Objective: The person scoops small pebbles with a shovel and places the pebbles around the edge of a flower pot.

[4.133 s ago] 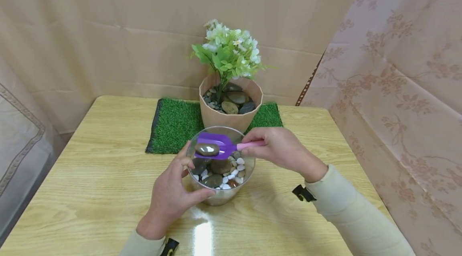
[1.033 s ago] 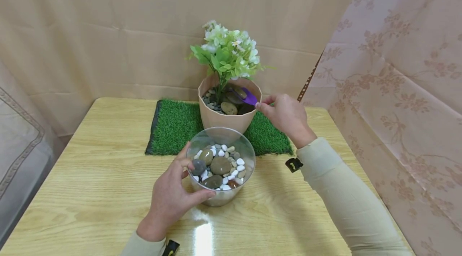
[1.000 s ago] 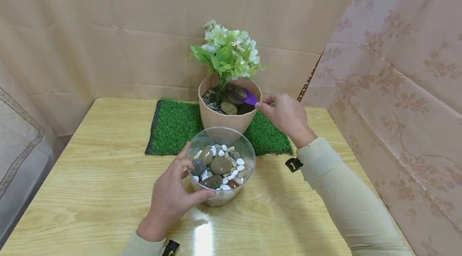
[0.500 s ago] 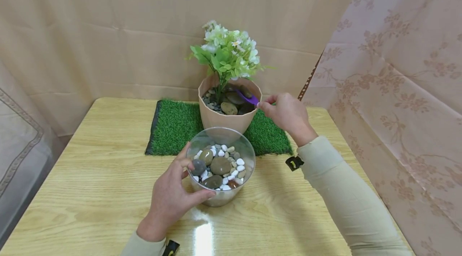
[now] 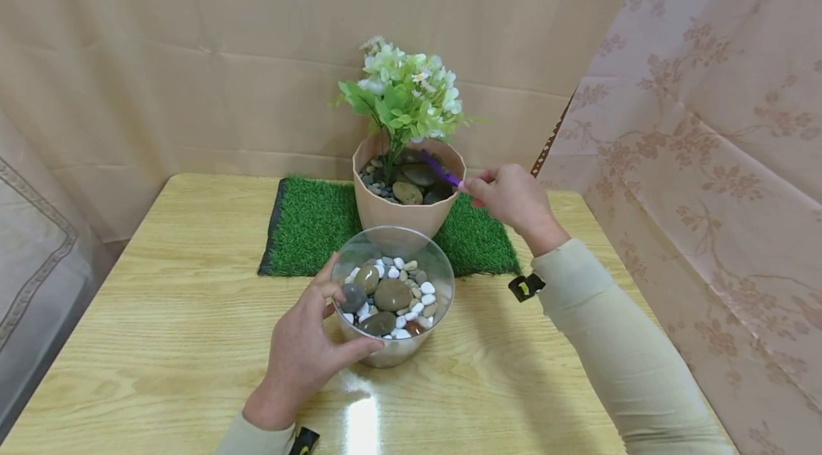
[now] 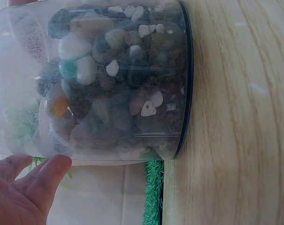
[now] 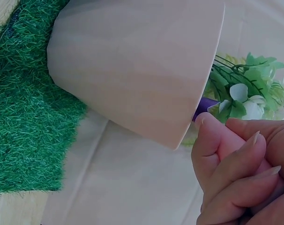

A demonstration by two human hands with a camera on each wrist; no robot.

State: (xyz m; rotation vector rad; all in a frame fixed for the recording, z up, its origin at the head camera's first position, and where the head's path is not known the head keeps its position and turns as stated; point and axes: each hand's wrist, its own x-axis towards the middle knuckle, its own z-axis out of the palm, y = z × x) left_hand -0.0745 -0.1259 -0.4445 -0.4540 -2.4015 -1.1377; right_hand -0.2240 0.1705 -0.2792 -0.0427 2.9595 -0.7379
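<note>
1. The right hand [image 5: 510,200], forearm slanting forward and inward from the lower right, is beside the pot's [image 5: 404,216] right rim; its grip is clamped on the scoop's [image 5: 442,171] pink handle, other fingers curled.
2. The left hand [image 5: 308,348] wraps the left side of the clear container [image 5: 393,352], its grip clamped there, thumb at the near rim.
3. The scoop's purple blade is inside the pot, pointing away and leftward; its long axis slants along that line.
4. From above, the blade appears nearly edge-on.
</note>
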